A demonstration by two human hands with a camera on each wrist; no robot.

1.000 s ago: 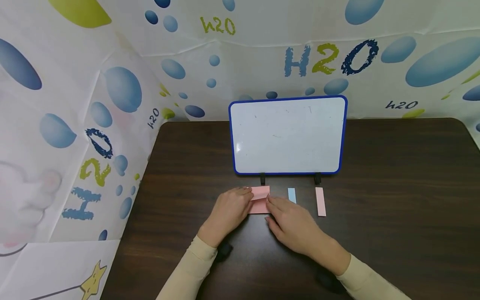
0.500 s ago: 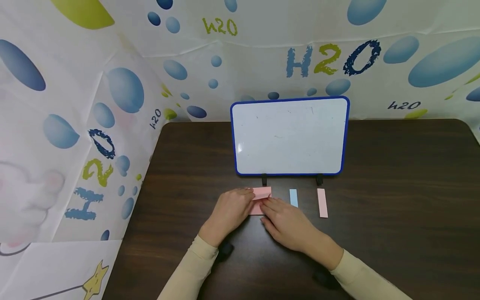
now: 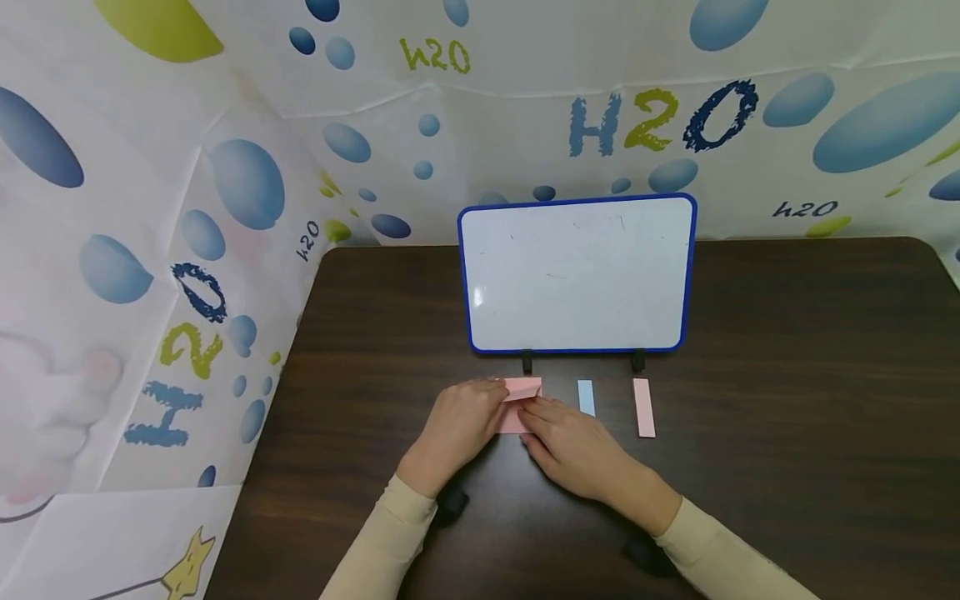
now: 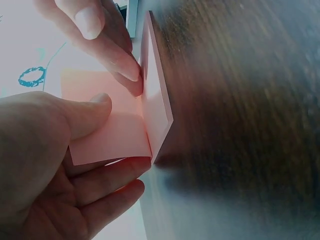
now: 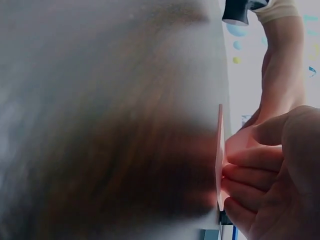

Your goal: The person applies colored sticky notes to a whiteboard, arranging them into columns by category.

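Note:
A pink sticky note pad [image 3: 513, 422] lies on the dark table in front of the whiteboard. Its top sheet [image 4: 117, 132] is raised and stands at an angle to the pad in the left wrist view. My left hand [image 3: 462, 425] pinches that sheet, thumb on one face and fingers behind it. From the other side my right hand [image 3: 577, 450] reaches in; its extended fingertips press on the pad near the fold where sheet and pad meet. In the right wrist view the pad shows edge-on as a thin pink slab [image 5: 219, 160]. Both hands partly cover it.
A whiteboard [image 3: 577, 275] with a blue frame stands behind the pad on black feet [image 3: 638, 361]. Right of the pad lie a narrow blue strip [image 3: 586, 397], partly hidden by my right hand, and a pink strip [image 3: 643, 408]. A printed cloth [image 3: 510, 125] hangs behind the table.
My right hand has slid a little to the left, further over the pad, and then stayed there. My left hand keeps its hold on the raised sheet.

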